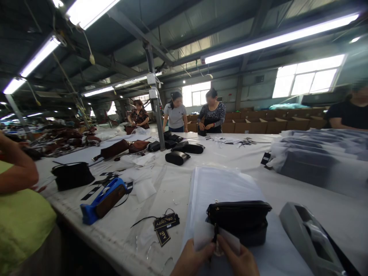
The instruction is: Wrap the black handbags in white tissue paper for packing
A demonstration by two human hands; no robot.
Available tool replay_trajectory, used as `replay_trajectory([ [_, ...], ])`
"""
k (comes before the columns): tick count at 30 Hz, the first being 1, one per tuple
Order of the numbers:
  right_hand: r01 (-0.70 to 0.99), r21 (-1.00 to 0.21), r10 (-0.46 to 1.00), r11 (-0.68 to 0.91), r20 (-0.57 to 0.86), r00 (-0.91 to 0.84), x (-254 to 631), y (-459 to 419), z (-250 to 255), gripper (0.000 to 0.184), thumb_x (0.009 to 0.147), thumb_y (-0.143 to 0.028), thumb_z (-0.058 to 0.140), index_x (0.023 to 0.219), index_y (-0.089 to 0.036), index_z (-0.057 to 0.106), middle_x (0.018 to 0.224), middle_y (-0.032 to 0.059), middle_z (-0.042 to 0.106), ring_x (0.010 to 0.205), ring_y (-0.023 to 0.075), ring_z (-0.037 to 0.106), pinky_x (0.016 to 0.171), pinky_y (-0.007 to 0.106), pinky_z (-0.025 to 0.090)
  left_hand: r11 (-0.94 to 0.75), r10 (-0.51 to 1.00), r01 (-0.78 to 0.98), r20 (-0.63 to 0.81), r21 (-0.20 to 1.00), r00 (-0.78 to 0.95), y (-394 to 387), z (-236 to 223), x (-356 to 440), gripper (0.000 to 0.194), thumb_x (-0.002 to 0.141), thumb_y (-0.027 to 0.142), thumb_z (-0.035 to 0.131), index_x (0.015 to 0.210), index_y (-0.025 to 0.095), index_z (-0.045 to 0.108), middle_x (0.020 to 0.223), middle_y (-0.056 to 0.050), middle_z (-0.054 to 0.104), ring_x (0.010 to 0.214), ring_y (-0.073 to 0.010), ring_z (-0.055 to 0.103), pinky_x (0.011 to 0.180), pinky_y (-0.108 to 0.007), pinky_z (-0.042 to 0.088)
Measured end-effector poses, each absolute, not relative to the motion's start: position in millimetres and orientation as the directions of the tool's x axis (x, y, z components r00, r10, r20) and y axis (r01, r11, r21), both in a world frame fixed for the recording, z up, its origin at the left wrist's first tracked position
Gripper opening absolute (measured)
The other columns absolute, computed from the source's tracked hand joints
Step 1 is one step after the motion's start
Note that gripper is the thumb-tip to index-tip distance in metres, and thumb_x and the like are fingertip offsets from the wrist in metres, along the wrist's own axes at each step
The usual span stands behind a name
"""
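Note:
A small black zippered bag (pixel 241 222) stands on a stack of translucent white bags (pixel 227 184) in front of me. At the zip's left end hangs a dark zipper pull (pixel 215 232), with a small piece of white tissue paper (pixel 202 235) behind it. My left hand (pixel 192 258) pinches the paper's left part beside the pull. From the other side my right hand (pixel 238 260) is closed on the paper, fingertips close to the left thumb. The fingertips partly hide the pull's lower end. Black hang tags (pixel 166 222) with gold lettering lie to the left on the table.
A grey tape dispenser (pixel 310 234) stands at right, a blue one (pixel 97 203) at left. Clear-wrapped bags (pixel 316 157) are piled at the right. Black bags (pixel 176 157) lie by a post (pixel 156 111). A person in yellow-green (pixel 23 218) is close on the left; others stand across the table.

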State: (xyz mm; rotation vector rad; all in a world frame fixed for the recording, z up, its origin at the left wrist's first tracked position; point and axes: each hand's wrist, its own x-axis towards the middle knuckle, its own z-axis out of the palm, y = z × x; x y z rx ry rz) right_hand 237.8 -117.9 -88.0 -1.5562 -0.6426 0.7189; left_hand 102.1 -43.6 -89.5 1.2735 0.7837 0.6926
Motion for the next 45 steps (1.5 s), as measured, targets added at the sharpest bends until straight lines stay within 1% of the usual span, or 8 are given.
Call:
replay_trajectory([
  [7, 0.094, -0.990, 0.776, -0.104, -0.021, 0.630, 238.3, -130.9, -77.6, 0.051, 0.067, -0.063, 0.073, 0.092, -0.018, 0.078, 0.093, 0.0080, 0.077, 0.101, 0.0370, 0.067, 0.087, 0.041, 0.054, 0.179, 0.877, 0.035, -0.175, 0.983, 0.448, -61.3, -78.0, 106.2, 0.056, 0.072, 0.056, 0.076, 0.097, 0.006, 0.075, 0.084, -0.011, 0.075, 0.084, -0.0269, 0.068, 0.071, -0.032, 0.053],
  [12, -0.379, -0.924, 0.885, 0.043, -0.141, 0.444, 236.8, -147.9, -74.3, 0.066, 0.084, -0.072, 0.048, 0.104, -0.015, 0.075, 0.092, 0.0129, 0.075, 0.089, 0.0326, 0.070, 0.071, 0.039, 0.056, 0.154, 0.865, 0.055, -0.161, 0.987, 0.475, -58.2, -71.3, 105.3, 0.049, 0.075, 0.053, 0.075, 0.094, 0.007, 0.076, 0.075, -0.008, 0.072, 0.067, -0.0184, 0.063, 0.060, -0.026, 0.046],
  [15, -0.472, -0.877, 0.888, 0.089, -0.144, 0.436, 231.6, -151.1, -79.9, 0.051, 0.078, -0.059, 0.068, 0.107, -0.018, 0.074, 0.095, 0.0110, 0.075, 0.091, 0.0319, 0.069, 0.076, 0.040, 0.056, 0.136, 0.877, 0.076, -0.156, 0.988, 0.454, -58.3, -70.8, 104.9, 0.045, 0.075, 0.051, 0.076, 0.088, 0.008, 0.076, 0.066, -0.005, 0.069, 0.059, -0.0145, 0.057, 0.054, -0.023, 0.040],
  [20, -0.288, -0.956, 0.850, 0.060, -0.102, 0.517, 226.0, -141.1, -90.9, 0.049, 0.078, -0.052, 0.071, 0.116, -0.020, 0.070, 0.109, 0.0089, 0.073, 0.100, 0.0298, 0.066, 0.088, 0.041, 0.053, 0.070, 0.891, 0.107, -0.111, 0.992, 0.440, -61.3, -68.7, 104.0, 0.042, 0.076, 0.051, 0.074, 0.076, 0.009, 0.075, 0.057, -0.001, 0.062, 0.054, -0.0133, 0.051, 0.050, -0.023, 0.035],
  [27, 0.078, -0.997, 0.743, 0.024, 0.070, 0.666, 215.9, -128.5, -101.1, 0.041, 0.083, -0.056, 0.063, 0.095, -0.018, 0.070, 0.093, 0.0078, 0.072, 0.084, 0.0231, 0.066, 0.074, 0.030, 0.051, -0.092, 0.910, 0.203, 0.000, 0.975, 0.414, -69.4, -64.5, 101.2, 0.041, 0.084, 0.050, 0.065, 0.072, 0.011, 0.073, 0.065, -0.005, 0.068, 0.066, -0.0208, 0.062, 0.059, -0.025, 0.044],
  [34, 0.141, -0.989, 0.697, 0.031, 0.123, 0.707, 207.8, -124.0, -94.0, 0.039, 0.083, -0.058, 0.062, 0.084, -0.019, 0.066, 0.080, 0.0055, 0.068, 0.076, 0.0210, 0.063, 0.068, 0.028, 0.049, -0.292, 0.854, 0.129, 0.198, 0.948, 0.480, -84.1, -67.8, 102.2, 0.041, 0.096, 0.042, 0.050, 0.128, 0.019, 0.063, 0.115, -0.011, 0.071, 0.105, -0.0264, 0.065, 0.091, -0.033, 0.048],
  [41, 0.139, -0.990, 0.866, -0.030, 0.044, 0.498, 223.1, -128.6, -75.2, 0.046, 0.082, -0.065, 0.059, 0.071, -0.020, 0.062, 0.051, -0.0009, 0.056, 0.049, 0.0167, 0.054, 0.052, 0.026, 0.042, -0.382, 0.793, 0.203, 0.207, 0.902, 0.572, -65.1, -57.0, 87.8, 0.032, 0.097, 0.039, 0.049, 0.106, 0.022, 0.074, 0.091, -0.006, 0.075, 0.082, -0.0229, 0.069, 0.076, -0.028, 0.051],
  [45, 0.203, -0.979, 0.845, -0.034, 0.080, 0.529, 219.6, -124.4, -71.2, 0.050, 0.085, -0.063, 0.057, 0.058, -0.021, 0.056, 0.044, -0.0016, 0.053, 0.044, 0.0145, 0.052, 0.050, 0.025, 0.040, -0.500, 0.775, 0.300, 0.265, 0.813, 0.573, -65.4, -59.8, 84.2, 0.038, 0.096, 0.025, 0.047, 0.132, 0.026, 0.062, 0.109, -0.007, 0.074, 0.096, -0.0255, 0.070, 0.085, -0.030, 0.053],
])
